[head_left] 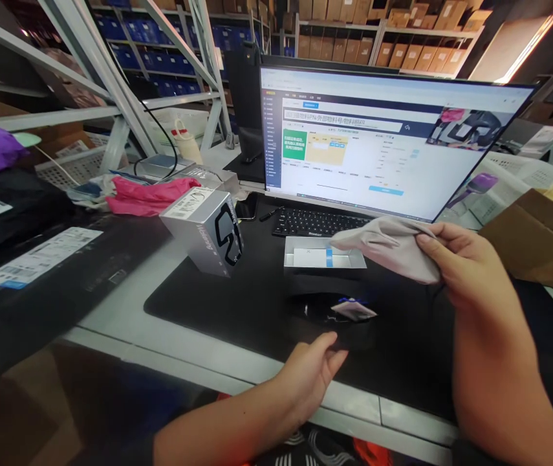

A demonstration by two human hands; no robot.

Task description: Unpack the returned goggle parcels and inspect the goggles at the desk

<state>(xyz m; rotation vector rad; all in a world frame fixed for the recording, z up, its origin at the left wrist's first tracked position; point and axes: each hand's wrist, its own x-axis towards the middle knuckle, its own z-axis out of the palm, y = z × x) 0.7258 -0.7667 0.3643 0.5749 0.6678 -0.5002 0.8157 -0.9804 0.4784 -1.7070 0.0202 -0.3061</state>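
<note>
My right hand point(465, 259) pinches a beige-grey cloth pouch point(387, 243) and holds it up in front of the monitor. My left hand point(312, 369) hovers low over the black desk mat point(208, 304) with its fingers loosely curled, just short of a black glossy object point(325, 307) with a small beige tag on it. Behind that object lies a shallow silver box tray point(325, 254) with a blue mark. A silver product box point(206, 230) printed with a goggle outline stands tilted at the left of the mat.
A wide monitor point(383, 139) shows a software page, with a black keyboard point(315, 222) below it. A pink bag point(145, 194) and labelled black parcels point(28, 259) lie left. Brown cardboard point(538, 239) sits right. Metal racking and shelves of boxes fill the background.
</note>
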